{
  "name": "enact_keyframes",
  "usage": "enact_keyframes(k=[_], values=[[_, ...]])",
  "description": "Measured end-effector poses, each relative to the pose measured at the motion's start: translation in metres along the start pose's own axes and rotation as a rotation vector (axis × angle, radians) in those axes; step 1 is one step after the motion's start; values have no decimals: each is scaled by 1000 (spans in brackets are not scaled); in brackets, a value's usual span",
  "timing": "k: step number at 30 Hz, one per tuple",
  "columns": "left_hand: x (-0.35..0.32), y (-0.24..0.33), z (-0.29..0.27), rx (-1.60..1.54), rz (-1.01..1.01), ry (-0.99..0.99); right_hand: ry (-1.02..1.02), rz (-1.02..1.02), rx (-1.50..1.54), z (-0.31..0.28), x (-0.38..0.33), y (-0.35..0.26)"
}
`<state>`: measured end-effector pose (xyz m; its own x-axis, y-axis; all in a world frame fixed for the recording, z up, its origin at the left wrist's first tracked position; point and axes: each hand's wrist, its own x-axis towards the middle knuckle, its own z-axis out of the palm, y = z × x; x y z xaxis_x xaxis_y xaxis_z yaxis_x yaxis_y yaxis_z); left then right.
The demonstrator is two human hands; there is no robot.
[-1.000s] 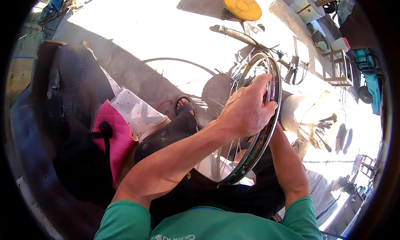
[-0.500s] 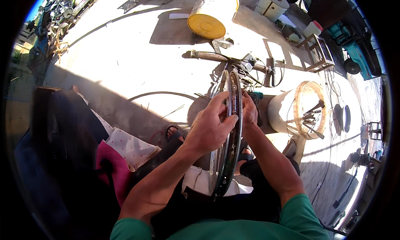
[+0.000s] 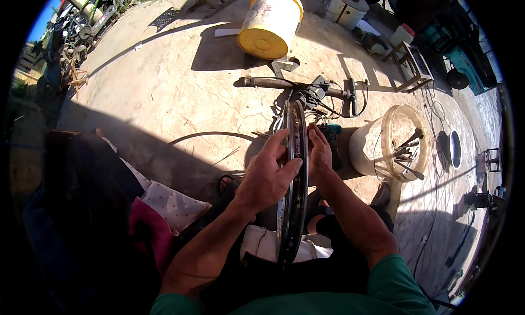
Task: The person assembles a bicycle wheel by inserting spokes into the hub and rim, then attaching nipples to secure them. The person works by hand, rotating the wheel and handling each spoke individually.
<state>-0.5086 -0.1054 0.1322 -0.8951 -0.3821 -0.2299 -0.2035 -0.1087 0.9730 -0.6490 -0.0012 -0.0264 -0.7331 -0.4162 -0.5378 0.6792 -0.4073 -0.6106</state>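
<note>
A metal bicycle wheel rim stands on edge between my knees, its channel with small holes facing up at me. My left hand is closed around the rim from the left, thumb laid across the channel. On the rim's far right side is my right hand, its thumb and fingers drawn together close to the metal. What lies between those fingertips is too small to make out. Beyond the rim, a bar with a grip, like a bicycle handlebar, lies on the ground among dark cables.
To my right a whitish bucket lies tipped, holding several metal tools. A yellow-and-white bucket lies ahead. A small stool frame and a teal machine are farther right. Spotted cloth lies at my left.
My view has shifted slightly. The rim sits a little more upright and to the left. My right fingertips have come together beside the rim; the left hand keeps its hold.
</note>
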Motion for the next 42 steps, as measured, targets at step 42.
enact_keyframes(k=[42], values=[[25,-25,-2,-255,-171,-17,-373,246,-245,11,-38,0]])
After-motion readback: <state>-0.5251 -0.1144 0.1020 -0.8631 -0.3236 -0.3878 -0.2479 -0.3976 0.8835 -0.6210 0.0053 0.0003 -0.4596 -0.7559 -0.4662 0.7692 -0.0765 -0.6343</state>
